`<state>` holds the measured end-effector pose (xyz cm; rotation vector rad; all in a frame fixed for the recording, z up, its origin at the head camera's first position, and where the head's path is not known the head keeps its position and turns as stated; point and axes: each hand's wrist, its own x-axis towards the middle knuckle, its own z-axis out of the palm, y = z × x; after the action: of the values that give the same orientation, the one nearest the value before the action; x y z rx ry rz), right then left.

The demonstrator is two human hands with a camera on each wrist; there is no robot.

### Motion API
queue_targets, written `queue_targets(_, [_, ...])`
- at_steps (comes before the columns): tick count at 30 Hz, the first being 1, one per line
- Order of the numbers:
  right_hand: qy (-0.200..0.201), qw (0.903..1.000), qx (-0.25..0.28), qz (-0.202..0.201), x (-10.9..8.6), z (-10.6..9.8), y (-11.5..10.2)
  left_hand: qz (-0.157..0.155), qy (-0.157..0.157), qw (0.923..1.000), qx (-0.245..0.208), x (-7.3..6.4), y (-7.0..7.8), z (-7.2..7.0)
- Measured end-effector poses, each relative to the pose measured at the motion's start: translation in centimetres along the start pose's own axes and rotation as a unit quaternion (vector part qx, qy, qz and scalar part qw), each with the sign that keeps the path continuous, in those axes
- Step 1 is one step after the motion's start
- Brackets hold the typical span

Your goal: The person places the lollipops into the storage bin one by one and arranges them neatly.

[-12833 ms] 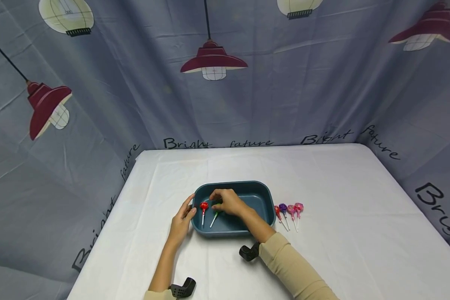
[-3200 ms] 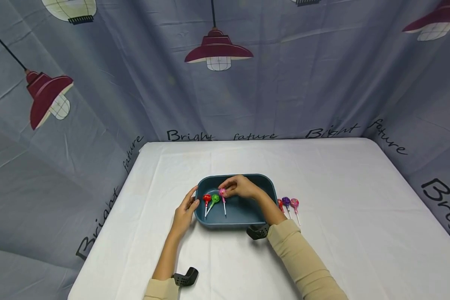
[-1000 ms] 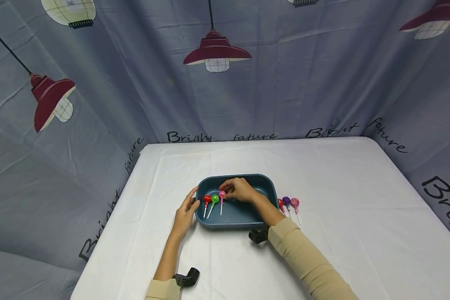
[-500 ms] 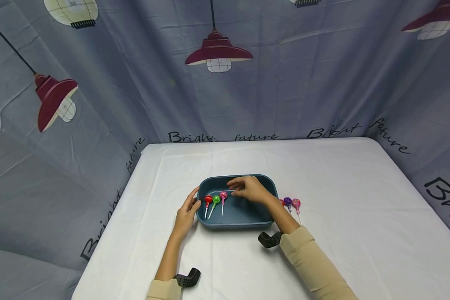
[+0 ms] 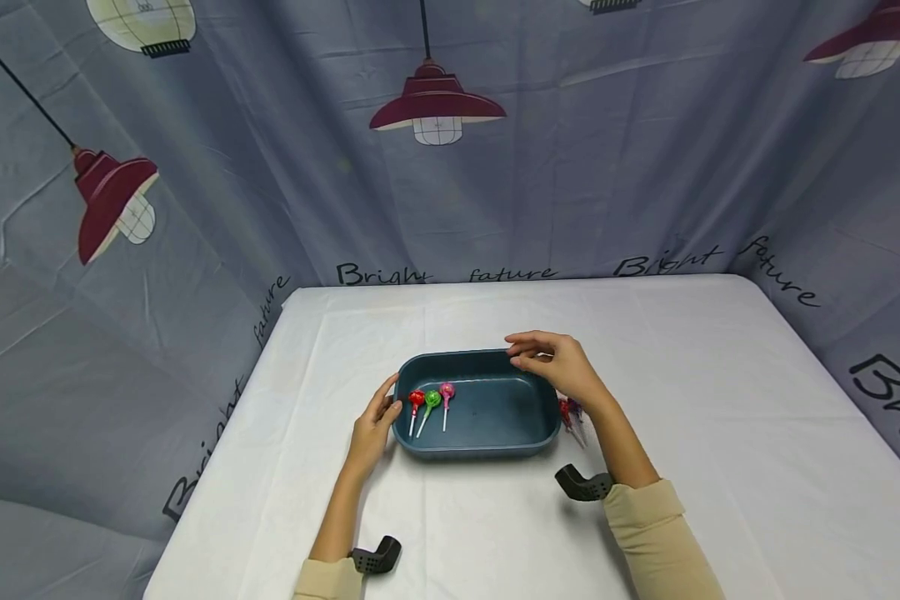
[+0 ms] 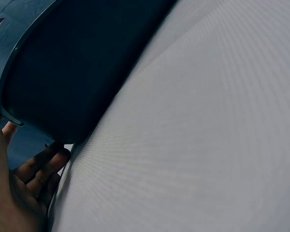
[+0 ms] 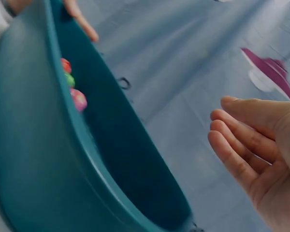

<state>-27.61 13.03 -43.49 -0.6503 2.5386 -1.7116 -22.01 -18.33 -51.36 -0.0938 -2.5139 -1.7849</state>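
A dark teal rectangular tray (image 5: pixel 487 454) stands on the white-covered table. Inside it, at the left end, lie a red lollipop (image 5: pixel 416 398), a green lollipop (image 5: pixel 432 399) and a pink lollipop (image 5: pixel 447 390), side by side with sticks toward the person. My left hand (image 5: pixel 370 431) rests against the tray's left end, relaxed fingers touching the rim and outer wall. My right hand (image 5: pixel 558 364), holding nothing, is raised over the tray's back right corner, fingers loosely bent. In the right wrist view its thumb and fingertips are apart.
More lollipops (image 5: pixel 572 417) lie on the table just right of the tray, partly hidden by the right hand and forearm. A printed grey-blue curtain (image 5: pixel 450 208) hangs behind the table (image 5: pixel 682 375). A black wrist camera (image 5: pixel 583 483) sits on the right wrist.
My right hand lets go of the pink lollipop beside the green one, then lifts and moves right to the tray's far right corner. The left hand stays at the left end.
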Motion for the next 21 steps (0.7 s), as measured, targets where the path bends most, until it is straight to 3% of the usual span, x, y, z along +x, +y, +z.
queue_targets(4, [0.027,0.9996,0.01,0.005,-1.2,-2.0,-0.9,0.003,0.002,1.0,0.001,0.1,0.0,0.0])
queue_targets(7, [0.05,0.9986,0.007,0.012,-1.8,-3.2,1.2,0.006,0.004,1.0,-0.001,0.1,-0.1,0.0])
queue_targets(12, [0.081,0.9949,-0.024,0.056,-3.2,-5.0,4.9,0.006,0.005,1.0,-0.006,0.1,-0.2,0.0])
queue_targets(21, [0.048,0.9856,-0.087,0.137,-5.8,-7.1,8.6,0.012,0.006,0.9999,-0.006,0.2,-0.2,0.1])
